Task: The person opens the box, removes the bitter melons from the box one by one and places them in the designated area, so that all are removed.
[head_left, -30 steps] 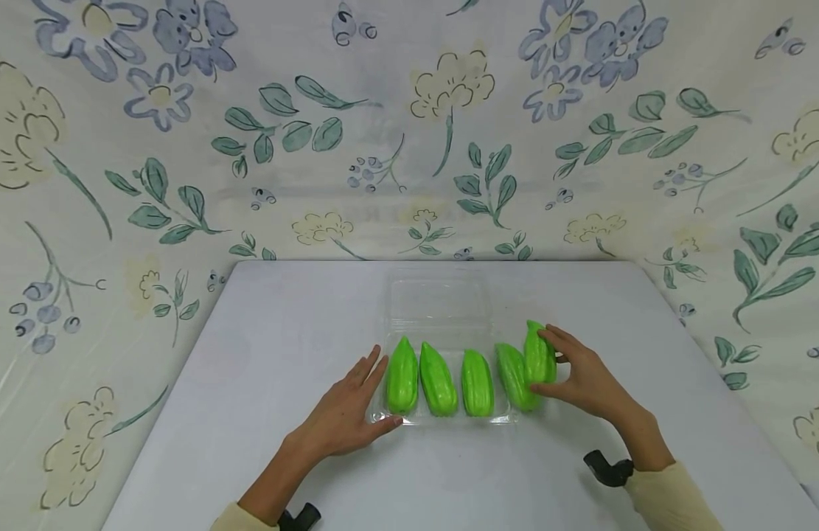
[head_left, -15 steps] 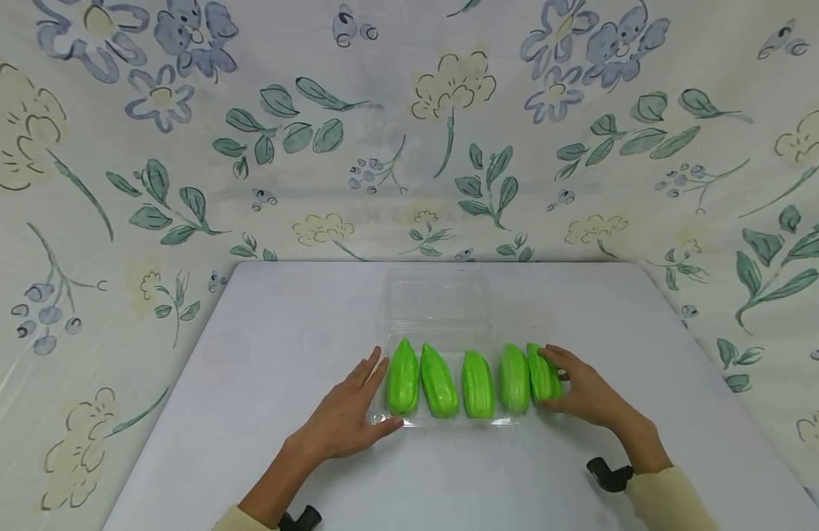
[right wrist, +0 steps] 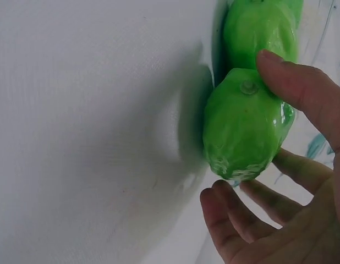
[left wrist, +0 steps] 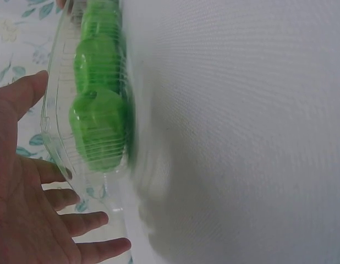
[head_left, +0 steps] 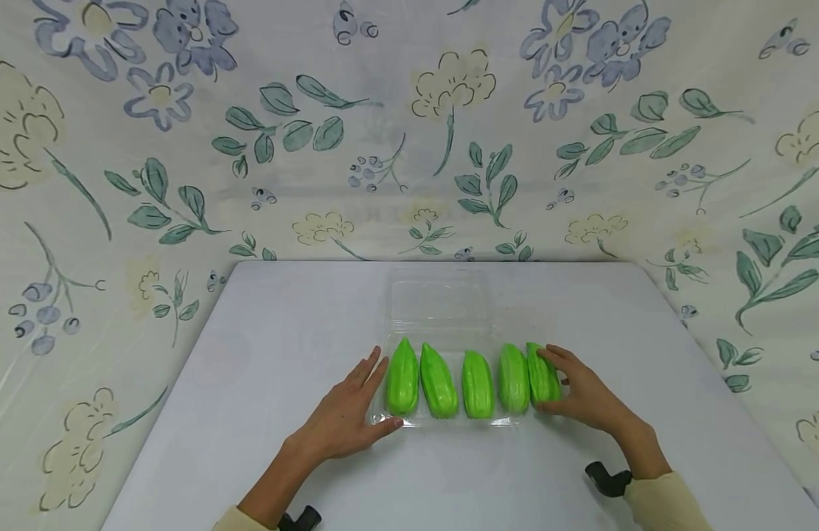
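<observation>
The rightmost green vegetable [head_left: 542,376], raised against its neighbour [head_left: 513,380] a second ago, now lies beside it right of centre, gripped by the right hand [head_left: 588,389]; the row [head_left: 478,385] appears nearly settled. The left hand [head_left: 343,413], fingers extended and grasping nothing, flanks the clear tray's [head_left: 449,423] left edge; white table [head_left: 263,332] extends toward both sides.

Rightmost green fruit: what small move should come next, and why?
Probably loosen the right hand from the rightmost green fruit: it already lies alongside the neighbouring fruit, at the row's end, while the left hand touches the clear container.
</observation>
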### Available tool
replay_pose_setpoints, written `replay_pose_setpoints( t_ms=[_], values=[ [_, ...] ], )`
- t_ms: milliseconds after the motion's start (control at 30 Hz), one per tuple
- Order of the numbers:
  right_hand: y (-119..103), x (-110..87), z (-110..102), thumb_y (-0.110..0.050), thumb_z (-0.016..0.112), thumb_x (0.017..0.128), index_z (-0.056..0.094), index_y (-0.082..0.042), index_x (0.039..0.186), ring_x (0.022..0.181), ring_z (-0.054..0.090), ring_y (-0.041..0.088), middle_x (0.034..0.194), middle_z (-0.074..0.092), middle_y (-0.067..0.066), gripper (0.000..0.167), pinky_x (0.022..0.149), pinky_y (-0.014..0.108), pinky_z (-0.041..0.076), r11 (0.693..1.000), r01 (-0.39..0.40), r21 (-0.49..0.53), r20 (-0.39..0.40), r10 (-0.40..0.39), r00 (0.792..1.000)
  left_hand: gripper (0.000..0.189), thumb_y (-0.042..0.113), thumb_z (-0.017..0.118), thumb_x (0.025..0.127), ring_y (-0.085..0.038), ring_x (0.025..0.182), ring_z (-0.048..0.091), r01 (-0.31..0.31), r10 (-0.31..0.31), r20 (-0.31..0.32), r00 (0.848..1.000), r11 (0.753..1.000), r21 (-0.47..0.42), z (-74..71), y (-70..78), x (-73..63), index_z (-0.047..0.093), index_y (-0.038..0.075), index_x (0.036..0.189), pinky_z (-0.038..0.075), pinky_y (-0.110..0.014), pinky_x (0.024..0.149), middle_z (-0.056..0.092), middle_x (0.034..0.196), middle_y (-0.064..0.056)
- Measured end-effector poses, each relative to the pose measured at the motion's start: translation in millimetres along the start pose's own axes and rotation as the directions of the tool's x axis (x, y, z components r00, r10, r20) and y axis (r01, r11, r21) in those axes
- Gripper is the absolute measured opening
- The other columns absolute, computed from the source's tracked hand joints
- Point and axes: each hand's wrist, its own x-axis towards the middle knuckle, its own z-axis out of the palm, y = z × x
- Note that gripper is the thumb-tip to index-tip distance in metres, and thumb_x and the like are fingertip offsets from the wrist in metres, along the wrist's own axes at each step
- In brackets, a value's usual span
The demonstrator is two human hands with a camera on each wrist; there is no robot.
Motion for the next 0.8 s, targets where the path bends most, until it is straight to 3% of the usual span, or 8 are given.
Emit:
replay_pose_setpoints(
  t_ms=[333, 600, 800],
  values=[
    [-6.1, -0.2, -7.4, -0.027, 0.086, 0.076, 0.036, -0.004, 0.15, 0.131, 0.037, 0.049, 0.151, 0.029, 0.028, 0.093, 0.093, 0.058, 0.046, 0.998, 0.007, -0.06, -0.014, -0.007, 1.0, 0.096, 0.065, 0.058, 0.088, -0.036, 0.143, 0.027, -0.022, 0.022, -0.017, 1.0, 1.0, -0.004, 2.1, -2.2, -1.0, 0.023, 0.006, 0.156, 0.041, -0.056, 0.1, 0.014, 0.163, -0.01],
    [-23.9, 10.6, -18.6, -0.022, 0.083, 0.08, 0.037, -0.003, 0.149, 0.133, 0.036, 0.044, 0.151, 0.032, 0.025, 0.085, 0.091, 0.058, 0.047, 0.985, 0.154, -0.082, -0.065, -0.16, 0.985, 0.097, 0.063, 0.059, 0.088, -0.039, 0.141, 0.03, -0.048, 0.048, -0.03, 0.998, 0.999, 0.004, 1.1, -3.9, 0.7, 0.024, 0.003, 0.155, 0.043, -0.055, 0.099, 0.016, 0.162, -0.014],
    [-47.9, 24.3, -16.9, -0.031, 0.082, 0.081, 0.039, -0.009, 0.15, 0.135, 0.035, 0.041, 0.153, 0.033, 0.018, 0.085, 0.096, 0.062, 0.041, 0.973, 0.215, -0.082, -0.06, -0.22, 0.974, 0.098, 0.063, 0.06, 0.087, -0.038, 0.142, 0.029, -0.042, 0.042, -0.012, 0.999, 0.999, 0.003, -0.1, -3.9, 1.6, 0.022, 0.004, 0.156, 0.042, -0.055, 0.1, 0.015, 0.162, -0.013]
  ],
)
